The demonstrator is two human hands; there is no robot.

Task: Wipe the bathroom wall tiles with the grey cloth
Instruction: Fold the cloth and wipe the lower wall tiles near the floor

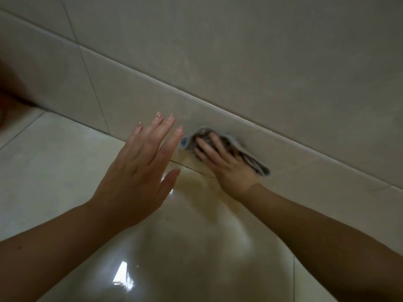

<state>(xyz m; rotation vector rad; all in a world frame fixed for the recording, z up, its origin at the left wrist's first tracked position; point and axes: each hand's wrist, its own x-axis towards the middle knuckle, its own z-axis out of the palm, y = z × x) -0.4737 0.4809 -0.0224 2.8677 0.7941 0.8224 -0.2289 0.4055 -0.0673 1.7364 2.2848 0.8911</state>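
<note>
Seemingly mid-task: pressing cloth (253, 160) on lowest tile (309, 171) above floor (54, 171) with flat right hand (226, 168); nothing in spread left hand (139, 168).

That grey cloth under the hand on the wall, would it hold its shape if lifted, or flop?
Probably floppy: the grey cloth bunches in folds under the right hand and trails a limp tail. Likely light, since flat pressure alone pins it to the wall tile. It may slide easily on that smooth glaze.
</note>
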